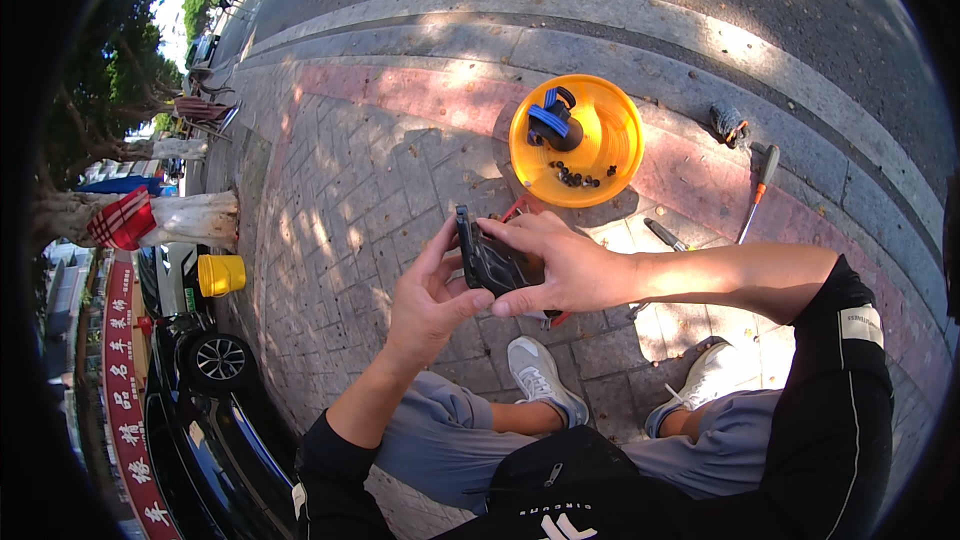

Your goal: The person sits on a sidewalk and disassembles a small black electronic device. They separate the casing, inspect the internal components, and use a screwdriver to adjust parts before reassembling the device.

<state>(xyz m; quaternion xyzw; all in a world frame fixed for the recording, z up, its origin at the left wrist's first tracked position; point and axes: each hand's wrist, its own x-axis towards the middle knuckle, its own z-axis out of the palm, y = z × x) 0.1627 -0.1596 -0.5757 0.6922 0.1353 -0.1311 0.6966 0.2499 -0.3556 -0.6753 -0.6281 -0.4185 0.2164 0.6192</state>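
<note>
In front of my lap, both hands hold a black, flat, partly glossy rectangular thing [497, 262]; its exact kind I cannot make out. My left hand [428, 295] grips its left edge, thumb at the lower corner. My right hand [568, 258] closes on it from the right, with fingers over the top and thumb below. Part of something red [522, 207] shows behind the hands, mostly hidden. Just beyond stands a yellow basin [625, 130], holding a black part with blue bands [556, 124] and several small black round pieces [576, 178].
Right of the basin lie a screwdriver [766, 172], a short dark-handled tool [664, 234] and a dark crumpled bundle [729, 125] near the kerb [800, 155]. My shoes rest on the paving. To the left are a yellow bucket [221, 275], a tree trunk [195, 219] and a parked black car [215, 420].
</note>
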